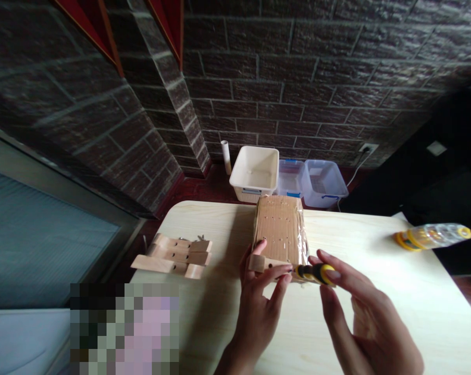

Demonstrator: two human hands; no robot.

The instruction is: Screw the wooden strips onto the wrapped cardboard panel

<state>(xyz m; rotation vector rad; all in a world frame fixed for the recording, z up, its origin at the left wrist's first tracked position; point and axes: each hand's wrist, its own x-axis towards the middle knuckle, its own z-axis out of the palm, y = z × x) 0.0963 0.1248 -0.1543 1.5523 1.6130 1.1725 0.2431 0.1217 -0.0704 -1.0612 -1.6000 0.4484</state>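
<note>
A taped cardboard block (281, 229) dotted with small holes stands on the pale wooden table (395, 302). My left hand (259, 297) pinches a small wooden piece (258, 263) against the block's near left corner. My right hand (356, 312) holds a black and yellow screwdriver (317, 272) by its handle, lying level, with its tip pointing left at the wooden piece by my left fingertips.
A stack of wooden pieces (176, 255) lies at the table's left edge. A clear plastic bottle (434, 237) lies on its side at the right. On the floor beyond stand a white bin (255, 174) and clear boxes (317, 182) against a brick wall.
</note>
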